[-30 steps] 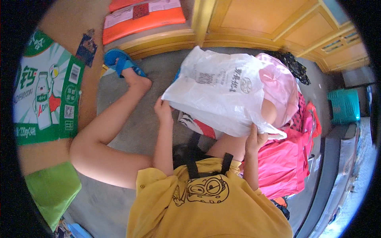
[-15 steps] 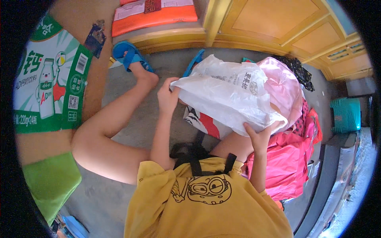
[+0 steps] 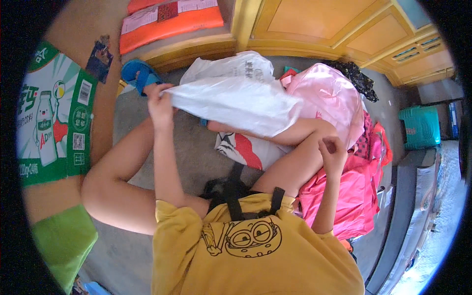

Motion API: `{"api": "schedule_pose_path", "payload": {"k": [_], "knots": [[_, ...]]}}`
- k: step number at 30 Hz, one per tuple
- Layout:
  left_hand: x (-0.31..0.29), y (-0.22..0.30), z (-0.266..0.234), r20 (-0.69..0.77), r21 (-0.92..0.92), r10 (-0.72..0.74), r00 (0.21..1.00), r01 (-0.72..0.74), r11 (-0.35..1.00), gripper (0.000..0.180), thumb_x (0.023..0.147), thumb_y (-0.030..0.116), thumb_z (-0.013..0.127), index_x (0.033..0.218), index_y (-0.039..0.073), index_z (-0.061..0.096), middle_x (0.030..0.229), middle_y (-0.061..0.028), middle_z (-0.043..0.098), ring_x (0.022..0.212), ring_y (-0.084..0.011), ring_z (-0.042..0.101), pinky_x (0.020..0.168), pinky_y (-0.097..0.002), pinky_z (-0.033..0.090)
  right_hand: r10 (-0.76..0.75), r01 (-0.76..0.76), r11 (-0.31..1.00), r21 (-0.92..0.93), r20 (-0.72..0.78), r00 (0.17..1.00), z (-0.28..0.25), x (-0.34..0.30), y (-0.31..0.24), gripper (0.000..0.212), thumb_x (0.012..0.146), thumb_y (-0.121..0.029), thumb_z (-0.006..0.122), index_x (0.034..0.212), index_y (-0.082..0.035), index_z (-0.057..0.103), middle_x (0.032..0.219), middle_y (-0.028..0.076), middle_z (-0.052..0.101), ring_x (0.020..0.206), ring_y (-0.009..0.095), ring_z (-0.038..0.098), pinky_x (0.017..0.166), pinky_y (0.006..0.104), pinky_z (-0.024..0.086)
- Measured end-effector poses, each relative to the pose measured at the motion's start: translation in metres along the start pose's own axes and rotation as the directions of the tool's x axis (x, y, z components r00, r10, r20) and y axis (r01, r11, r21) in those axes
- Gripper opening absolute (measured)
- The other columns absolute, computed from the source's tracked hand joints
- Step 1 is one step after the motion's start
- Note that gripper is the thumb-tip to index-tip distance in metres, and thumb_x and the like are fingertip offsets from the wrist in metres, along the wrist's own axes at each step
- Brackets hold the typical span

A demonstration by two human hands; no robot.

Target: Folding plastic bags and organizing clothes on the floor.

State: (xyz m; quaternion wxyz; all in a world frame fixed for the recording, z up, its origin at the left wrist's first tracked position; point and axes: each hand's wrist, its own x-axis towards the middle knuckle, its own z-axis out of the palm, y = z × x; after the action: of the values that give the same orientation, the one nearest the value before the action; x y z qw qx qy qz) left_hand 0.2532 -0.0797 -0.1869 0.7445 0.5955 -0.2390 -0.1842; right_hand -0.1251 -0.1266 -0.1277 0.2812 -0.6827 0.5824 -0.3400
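A white plastic bag point(image 3: 231, 101) with dark print spreads out over the floor in front of me, its far part puffed up. Pinching its left edge, my left hand point(image 3: 161, 104) holds that corner up, so the bag slants away to the right. My right hand point(image 3: 334, 151) is off the bag, above my right knee. Its fingers curl loosely, with a hollow between thumb and fingers and nothing seen in it. Just beyond that hand lies a pink satin-like backpack point(image 3: 327, 96). Under the bag's near edge is a white, red and black printed bag point(image 3: 246, 150).
Bright pink fabric point(image 3: 339, 199) lies right of my leg. A black plastic bag point(image 3: 356, 78) rests by the yellow wooden cabinet point(image 3: 314, 22). At left stand a green-and-white carton point(image 3: 56, 118) and a green cloth-like piece point(image 3: 64, 241). A teal basket point(image 3: 420, 128) is at right. Blue slippers point(image 3: 142, 76) are on the floor.
My right hand has let go of the white plastic bag and drawn back slightly. My left hand has pulled the bag to the left, and its right side has dropped lower.
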Motion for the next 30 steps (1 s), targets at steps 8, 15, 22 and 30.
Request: {"api": "schedule_pose_path", "payload": {"k": [8, 15, 22, 30], "knots": [[-0.032, 0.047, 0.026, 0.149, 0.085, -0.516, 0.844, 0.509, 0.857, 0.020, 0.070, 0.012, 0.042, 0.085, 0.001, 0.048, 0.072, -0.0084, 0.052, 0.057, -0.0144, 0.052, 0.048, -0.0229, 0.042, -0.305, 0.306, 0.949, -0.074, 0.031, 0.952, 0.088, -0.004, -0.022, 0.065, 0.058, -0.002, 0.060, 0.113, -0.005, 0.026, 0.111, 0.016, 0.030, 0.099, 0.026, 0.036, 0.076, 0.0316, 0.035], [-0.047, 0.090, 0.023, 0.449, -0.100, -0.324, 0.833, 0.407, 0.908, 0.038, 0.063, 0.000, 0.056, 0.097, -0.007, 0.039, 0.082, -0.0149, 0.052, 0.080, -0.0181, 0.051, 0.067, -0.0254, 0.042, 0.002, -0.220, 0.740, 0.636, 0.324, 0.946, 0.103, 0.058, 0.031, 0.068, 0.060, 0.002, 0.058, 0.116, -0.010, 0.022, 0.095, 0.012, 0.042, 0.085, 0.018, 0.044, 0.070, 0.0267, 0.039], [-0.060, 0.119, 0.021, 0.345, 0.159, -0.232, 0.909, 0.187, 0.969, 0.018, 0.068, 0.002, 0.053, 0.085, -0.002, 0.049, 0.075, -0.0088, 0.053, 0.062, -0.0095, 0.050, 0.056, -0.0169, 0.039, -0.148, -0.118, 0.770, 0.627, 0.356, 0.923, 0.091, 0.064, -0.003, 0.060, 0.059, 0.006, 0.056, 0.112, -0.008, 0.030, 0.088, 0.008, 0.044, 0.077, 0.015, 0.046, 0.066, 0.0231, 0.040], [-0.071, 0.132, 0.018, 0.494, 0.301, 0.428, 0.757, -0.610, 0.733, 0.010, 0.059, 0.003, 0.058, 0.068, 0.002, 0.052, 0.067, -0.0070, 0.046, 0.067, -0.0191, 0.046, 0.059, -0.0244, 0.036, -0.253, 0.193, 0.912, 0.361, 0.125, 0.959, 0.042, 0.096, -0.002, 0.029, 0.062, 0.002, 0.054, 0.091, -0.002, 0.049, 0.099, 0.007, 0.044, 0.078, 0.011, 0.047, 0.065, 0.0209, 0.040]]}}
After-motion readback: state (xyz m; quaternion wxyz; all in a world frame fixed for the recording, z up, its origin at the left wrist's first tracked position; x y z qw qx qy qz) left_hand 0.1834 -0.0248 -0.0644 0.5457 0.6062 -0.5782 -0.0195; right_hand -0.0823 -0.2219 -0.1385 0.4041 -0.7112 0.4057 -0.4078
